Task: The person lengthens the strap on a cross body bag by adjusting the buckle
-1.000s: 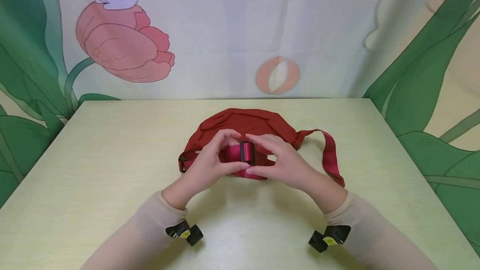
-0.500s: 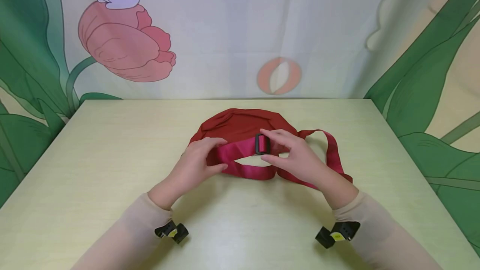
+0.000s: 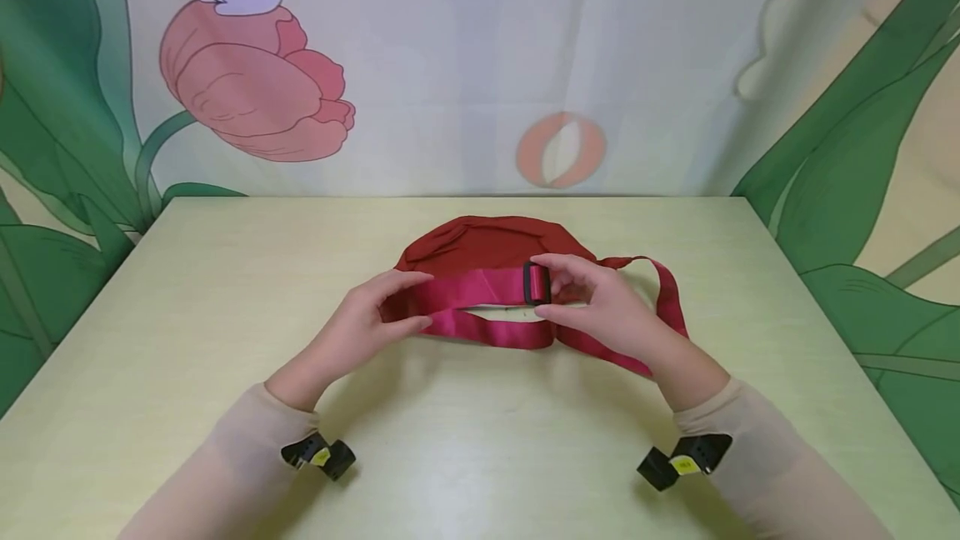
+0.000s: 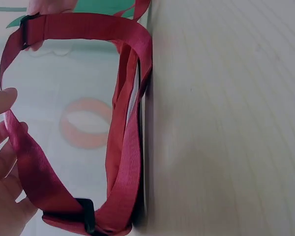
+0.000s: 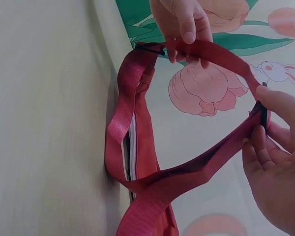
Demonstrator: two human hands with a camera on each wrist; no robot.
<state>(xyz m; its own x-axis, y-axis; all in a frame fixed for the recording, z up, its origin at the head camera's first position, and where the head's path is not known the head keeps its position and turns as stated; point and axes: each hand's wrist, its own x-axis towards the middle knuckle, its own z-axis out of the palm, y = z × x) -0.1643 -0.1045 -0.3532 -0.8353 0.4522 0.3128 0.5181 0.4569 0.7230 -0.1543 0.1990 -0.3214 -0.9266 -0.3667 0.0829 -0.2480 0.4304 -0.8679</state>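
Observation:
A red waist bag (image 3: 487,244) lies on the table, its magenta webbing strap (image 3: 480,288) looped in front of it. My right hand (image 3: 607,294) pinches the black slider buckle (image 3: 537,283) on the raised part of the strap between thumb and fingertips. Further left, my left hand (image 3: 363,315) holds that same stretch of webbing, thumb on one face and fingers on the other, as the left wrist view shows. Near the bag's left end a second black buckle (image 4: 88,215) joins the strap. The bag's left end is hidden behind my left hand in the head view.
Another length of strap (image 3: 669,298) curls off the bag's right end, partly behind my right wrist. The pale wooden table (image 3: 187,315) reaches back to a printed curtain (image 3: 450,65). A small black camera is on each sleeve.
My hands have moved apart: the left slid leftward along the strap, the right went right with the slider buckle. The strap between them is now stretched out, and its loop has opened.

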